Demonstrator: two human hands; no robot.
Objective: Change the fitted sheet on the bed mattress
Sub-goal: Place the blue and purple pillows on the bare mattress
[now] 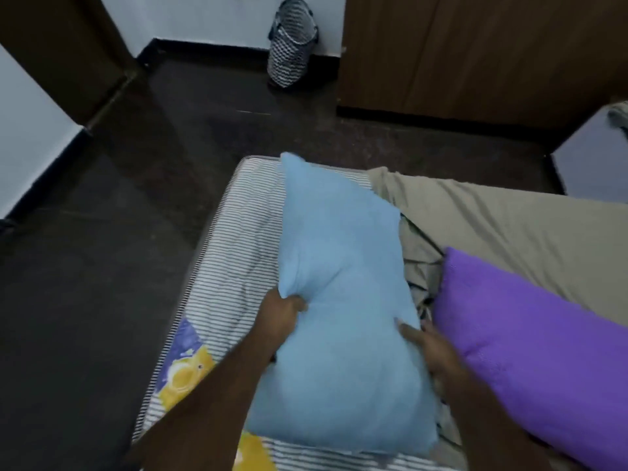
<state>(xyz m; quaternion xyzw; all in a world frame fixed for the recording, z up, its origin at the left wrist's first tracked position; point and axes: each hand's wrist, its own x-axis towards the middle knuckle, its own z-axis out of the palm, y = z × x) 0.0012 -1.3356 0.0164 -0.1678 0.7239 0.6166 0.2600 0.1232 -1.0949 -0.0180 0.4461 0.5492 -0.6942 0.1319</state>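
A light blue pillow (343, 300) lies lengthwise on the striped mattress (234, 253). My left hand (282, 314) grips its left edge, bunching the fabric. My right hand (431, 351) holds the pillow's right side, fingers pressed into it. A beige sheet (509, 232) lies crumpled over the right part of the bed, its dark-patterned underside showing beside the pillow. A purple pillow (530, 351) rests on the beige sheet at the right. A purple and yellow printed patch (187, 362) shows on the mattress near my left forearm.
Dark floor (102, 266) stretches to the left and beyond the bed. A patterned laundry basket (292, 42) stands against the far wall. Wooden wardrobe doors (475, 56) fill the upper right. A pale box-like object (594, 158) sits at the right edge.
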